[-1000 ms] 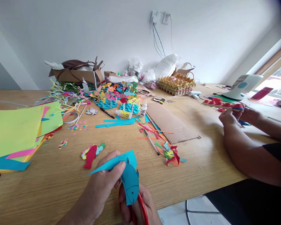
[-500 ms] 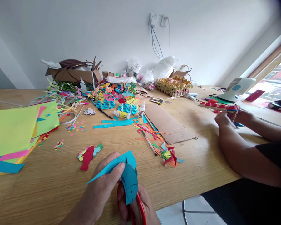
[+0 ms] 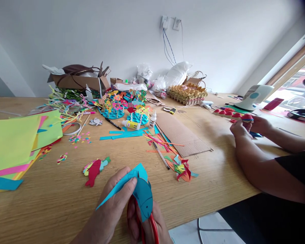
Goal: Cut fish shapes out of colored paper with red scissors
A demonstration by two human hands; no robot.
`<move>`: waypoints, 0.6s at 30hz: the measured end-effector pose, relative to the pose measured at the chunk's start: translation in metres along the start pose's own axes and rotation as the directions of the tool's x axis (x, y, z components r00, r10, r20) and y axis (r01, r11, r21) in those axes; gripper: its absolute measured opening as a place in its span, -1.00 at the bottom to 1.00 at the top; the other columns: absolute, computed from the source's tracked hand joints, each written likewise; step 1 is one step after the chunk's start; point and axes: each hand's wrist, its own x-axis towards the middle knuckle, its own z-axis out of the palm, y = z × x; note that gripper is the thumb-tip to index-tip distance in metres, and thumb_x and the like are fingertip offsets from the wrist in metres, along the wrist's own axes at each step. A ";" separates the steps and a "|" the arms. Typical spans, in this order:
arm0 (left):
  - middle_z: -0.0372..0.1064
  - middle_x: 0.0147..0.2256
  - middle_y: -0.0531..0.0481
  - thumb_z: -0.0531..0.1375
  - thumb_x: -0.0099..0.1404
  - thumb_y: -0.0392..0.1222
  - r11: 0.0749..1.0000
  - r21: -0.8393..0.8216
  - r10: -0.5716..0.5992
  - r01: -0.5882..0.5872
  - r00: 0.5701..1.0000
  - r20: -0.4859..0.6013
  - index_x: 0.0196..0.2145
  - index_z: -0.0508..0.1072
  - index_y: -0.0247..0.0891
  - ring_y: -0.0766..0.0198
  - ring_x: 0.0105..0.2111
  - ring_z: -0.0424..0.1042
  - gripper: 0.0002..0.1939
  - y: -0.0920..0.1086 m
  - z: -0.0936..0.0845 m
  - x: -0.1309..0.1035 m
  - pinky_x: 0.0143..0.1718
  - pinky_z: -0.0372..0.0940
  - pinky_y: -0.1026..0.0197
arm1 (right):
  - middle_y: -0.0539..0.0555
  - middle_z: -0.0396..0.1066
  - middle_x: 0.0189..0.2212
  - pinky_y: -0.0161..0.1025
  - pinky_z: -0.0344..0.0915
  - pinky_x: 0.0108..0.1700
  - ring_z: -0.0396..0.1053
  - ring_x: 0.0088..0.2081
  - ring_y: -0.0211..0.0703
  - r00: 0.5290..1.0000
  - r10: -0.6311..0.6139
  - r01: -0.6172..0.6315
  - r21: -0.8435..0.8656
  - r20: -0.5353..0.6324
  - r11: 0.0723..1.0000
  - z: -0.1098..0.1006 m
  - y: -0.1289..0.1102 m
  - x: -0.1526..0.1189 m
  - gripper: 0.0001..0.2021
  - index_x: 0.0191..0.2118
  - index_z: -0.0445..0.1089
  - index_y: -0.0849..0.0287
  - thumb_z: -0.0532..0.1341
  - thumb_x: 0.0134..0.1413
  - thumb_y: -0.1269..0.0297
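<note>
My left hand (image 3: 117, 198) pinches a piece of blue paper (image 3: 143, 196) that has a fish drawn on it in dark lines, with an eye and a head line. Below the paper, my right hand (image 3: 159, 220) is closed around the red handles of scissors (image 3: 154, 228). The blades are mostly hidden behind the paper. Beyond my left wrist lie several cut paper fish, a red fish (image 3: 93, 173) on top of yellow and light blue ones. Coloured paper scraps (image 3: 181, 167) lie to the right of my hands.
Coloured sheets (image 3: 12, 142) are stacked at left. A cardboard piece (image 3: 181, 134), a pen (image 3: 161, 156), glue bottles (image 3: 153, 120), and blue strips (image 3: 122, 135) lie ahead. Behind stand decorated fish pieces (image 3: 113, 113) and egg cartons (image 3: 188, 94). A co-worker's hands (image 3: 244, 127) hold a painted piece at right.
The fish end of the blue paper has swung slightly to the right, over the scissors. Both hands keep their hold. The view has shifted a little.
</note>
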 end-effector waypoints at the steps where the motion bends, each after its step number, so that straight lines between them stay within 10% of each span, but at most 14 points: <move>1: 0.37 0.01 0.00 0.29 0.01 -0.11 1.000 0.001 -0.011 0.011 1.000 0.015 -0.17 0.41 -0.14 0.06 0.10 0.22 -0.62 0.000 -0.001 0.001 0.05 0.19 0.17 | -0.12 0.11 -0.75 -0.43 -0.02 -0.65 0.07 -0.71 -0.38 1.000 -0.001 0.001 0.004 -0.008 1.000 0.000 0.001 0.000 -0.40 -0.44 0.27 0.20 0.06 -0.15 -0.35; 18: 0.29 0.06 -0.06 0.30 0.00 -0.14 0.998 -0.062 0.010 -0.009 1.000 0.027 -0.20 0.43 -0.16 0.06 0.14 0.14 -0.65 -0.011 -0.006 0.008 0.15 0.08 0.07 | -0.13 0.07 -0.86 -0.41 -0.04 -0.69 0.06 -0.80 -0.35 0.995 -0.095 0.096 -0.105 0.016 0.990 0.001 0.004 0.000 -0.35 -0.46 0.32 0.21 -0.12 -0.01 -0.34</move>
